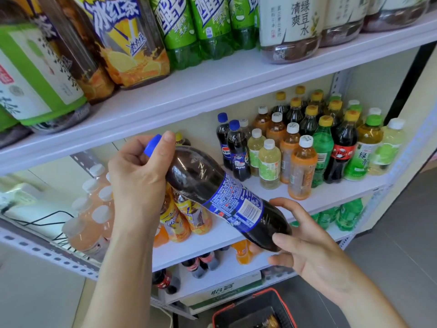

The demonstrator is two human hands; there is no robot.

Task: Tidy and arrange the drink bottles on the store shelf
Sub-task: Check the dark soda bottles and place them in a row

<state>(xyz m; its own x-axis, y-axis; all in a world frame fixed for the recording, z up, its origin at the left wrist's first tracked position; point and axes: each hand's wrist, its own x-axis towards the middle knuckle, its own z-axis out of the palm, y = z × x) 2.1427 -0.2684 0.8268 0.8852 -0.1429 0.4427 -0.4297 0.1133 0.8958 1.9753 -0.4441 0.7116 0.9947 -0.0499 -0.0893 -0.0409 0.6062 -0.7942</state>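
Cola bottle (212,190): dark fill, blue cap and label, tilted cap-up-left before the middle shelf (212,242). Left hand (139,176) grips the neck, right hand (305,242) curls round the base. Bare shelf strip between iced-tea bottles (186,216) and small-bottle cluster (305,166).

A dark cola bottle (222,197) with blue cap and label lay tilted, cap up-left, before the middle shelf (236,233).

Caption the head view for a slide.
Left hand grips the large Pepsi bottle near its cap, right hand holds its base, before the stocked shelf.
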